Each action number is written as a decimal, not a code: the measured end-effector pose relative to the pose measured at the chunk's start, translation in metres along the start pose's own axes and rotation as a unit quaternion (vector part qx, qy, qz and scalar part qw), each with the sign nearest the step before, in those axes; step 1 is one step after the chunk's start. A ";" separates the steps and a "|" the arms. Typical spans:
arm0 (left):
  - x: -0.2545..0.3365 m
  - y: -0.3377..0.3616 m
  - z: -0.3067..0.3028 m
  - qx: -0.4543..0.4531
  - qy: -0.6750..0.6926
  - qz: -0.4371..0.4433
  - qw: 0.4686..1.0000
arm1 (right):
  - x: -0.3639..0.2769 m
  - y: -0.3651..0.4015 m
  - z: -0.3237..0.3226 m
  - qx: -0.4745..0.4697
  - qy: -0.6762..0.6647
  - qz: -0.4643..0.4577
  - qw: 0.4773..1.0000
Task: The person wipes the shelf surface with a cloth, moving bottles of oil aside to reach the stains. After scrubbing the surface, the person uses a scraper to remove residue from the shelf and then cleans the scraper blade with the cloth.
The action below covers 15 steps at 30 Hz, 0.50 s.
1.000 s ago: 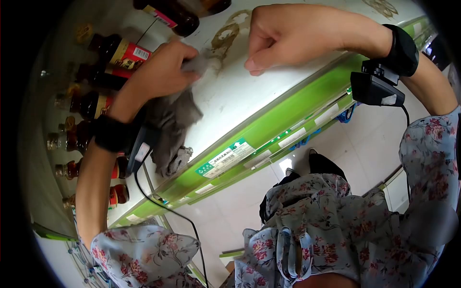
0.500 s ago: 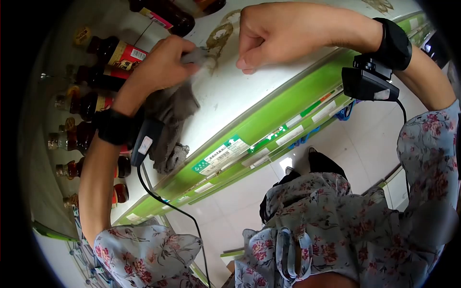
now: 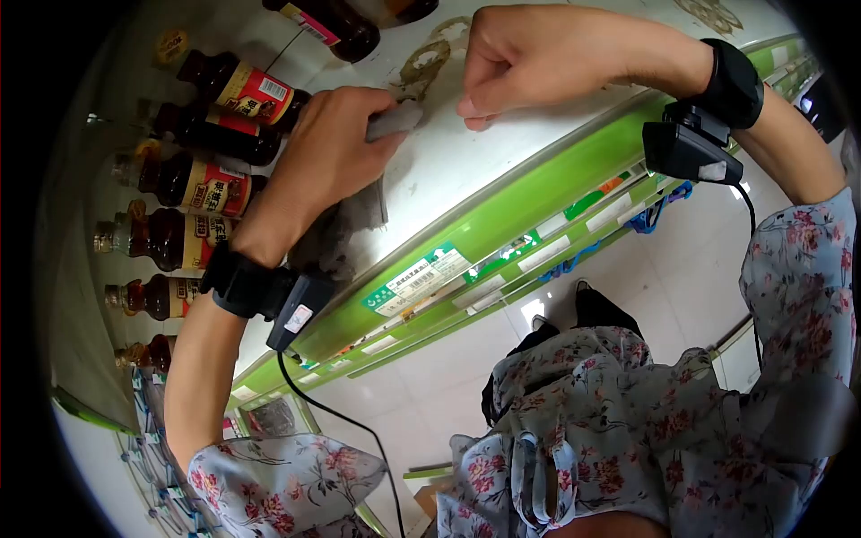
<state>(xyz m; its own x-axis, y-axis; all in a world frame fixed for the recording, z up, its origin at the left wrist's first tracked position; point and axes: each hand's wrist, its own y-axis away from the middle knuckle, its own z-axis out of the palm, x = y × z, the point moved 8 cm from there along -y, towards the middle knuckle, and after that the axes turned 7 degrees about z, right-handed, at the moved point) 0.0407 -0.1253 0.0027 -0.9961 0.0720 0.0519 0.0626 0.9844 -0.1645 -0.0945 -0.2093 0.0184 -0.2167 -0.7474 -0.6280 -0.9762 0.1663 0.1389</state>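
A grey cloth [image 3: 395,120] is pinched in my left hand [image 3: 334,154], its end showing between thumb and fingers. More of the dark grey cloth hangs down beneath that hand and wrist onto the white shelf [image 3: 430,193]. Brown stain marks [image 3: 425,65] lie on the shelf just beyond the cloth. My right hand [image 3: 529,63] is curled closed above the shelf, right of the stain; whatever its fingertips hold, if anything, is hidden. Dark bottles with red and yellow labels, one of them [image 3: 242,88] close to my left hand, lie along the left side.
Another dark bottle [image 3: 332,27] lies at the top. A green shelf edge [image 3: 502,193] with price labels [image 3: 417,280] runs diagonally below the hands. Black devices with cables are strapped to both wrists. The tiled floor [image 3: 430,359] shows below, and hooks [image 3: 161,466] hang at lower left.
My left hand has moved right and slightly down with the cloth, uncovering more of the bottle labels. My right hand has shifted slightly right and stays closed.
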 end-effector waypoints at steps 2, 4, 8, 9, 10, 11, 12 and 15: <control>-0.004 -0.007 0.002 0.009 -0.019 0.009 1.000 | -0.001 -0.003 0.001 -0.006 0.013 0.002 1.000; -0.007 -0.022 0.001 0.032 -0.022 0.016 0.999 | 0.001 -0.005 0.003 -0.010 -0.014 -0.023 1.000; -0.006 -0.015 0.001 0.000 0.016 -0.034 0.999 | 0.004 -0.007 0.004 -0.011 0.045 0.039 0.998; -0.004 -0.006 -0.002 -0.024 0.024 -0.049 0.998 | 0.004 -0.007 0.004 -0.012 0.045 0.034 0.998; -0.004 -0.003 -0.001 -0.049 0.031 -0.064 0.996 | 0.004 -0.007 0.004 -0.013 0.042 0.029 0.999; -0.001 -0.008 -0.003 -0.031 0.018 -0.035 0.999 | 0.006 -0.006 0.005 -0.013 0.039 0.025 0.999; 0.001 -0.011 -0.002 -0.014 0.006 -0.007 1.000 | 0.010 -0.009 0.006 -0.010 0.003 -0.001 1.000; -0.007 -0.023 0.005 0.032 0.022 0.007 0.999 | 0.012 -0.013 0.008 -0.010 -0.044 -0.028 0.999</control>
<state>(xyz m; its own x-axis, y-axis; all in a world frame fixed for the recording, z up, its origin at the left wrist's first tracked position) 0.0455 -0.1491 0.0010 -0.9914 0.0930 0.0919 0.0700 0.9713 -0.2273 -0.0846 -0.2149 0.0030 -0.1618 -0.6963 -0.6993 -0.9868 0.1127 0.1161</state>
